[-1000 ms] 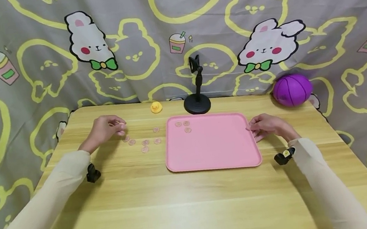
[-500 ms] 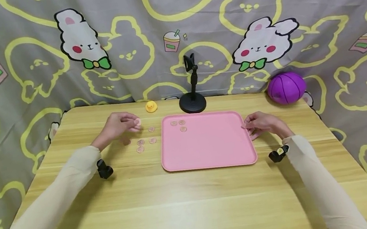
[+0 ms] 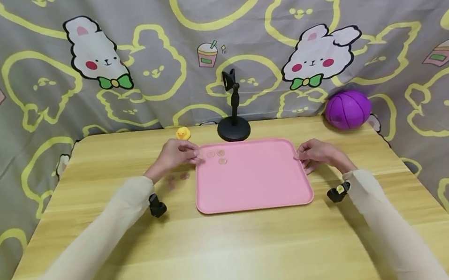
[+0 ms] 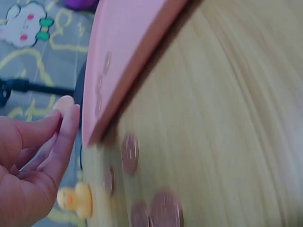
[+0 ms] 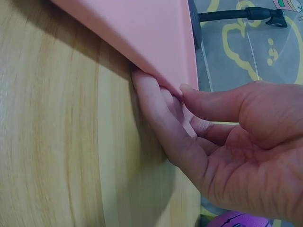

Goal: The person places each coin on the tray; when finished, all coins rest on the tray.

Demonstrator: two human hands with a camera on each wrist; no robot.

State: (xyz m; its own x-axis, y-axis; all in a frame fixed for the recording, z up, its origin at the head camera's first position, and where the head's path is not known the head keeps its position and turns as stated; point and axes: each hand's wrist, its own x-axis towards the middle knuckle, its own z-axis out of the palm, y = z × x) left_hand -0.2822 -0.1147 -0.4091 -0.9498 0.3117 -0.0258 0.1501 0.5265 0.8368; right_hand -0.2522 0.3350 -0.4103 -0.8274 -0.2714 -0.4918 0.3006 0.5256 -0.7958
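Note:
A pink tray (image 3: 256, 183) lies on the wooden table, with three copper-coloured coins (image 3: 222, 161) near its back-left corner. My left hand (image 3: 175, 153) is beside that corner, just above the left rim, and pinches a coin (image 4: 64, 102) between thumb and fingertips. Several more coins (image 4: 129, 153) lie on the table left of the tray, partly hidden by the left hand and wrist in the head view. At the tray's right rim, my right hand (image 3: 320, 152) grips the edge, thumb on top and fingers against the side and underneath.
A yellow rubber duck (image 3: 183, 133) sits behind the left hand. Behind the tray stands a black stand (image 3: 235, 128) with a round base. At the back right is a purple ball (image 3: 348, 109). A patterned curtain (image 3: 139, 9) hangs along the table's back edge.
My left hand has lifted a coin from the table and carried it right to the tray's back-left corner. The right hand keeps its grip on the rim. The head view has shifted slightly.

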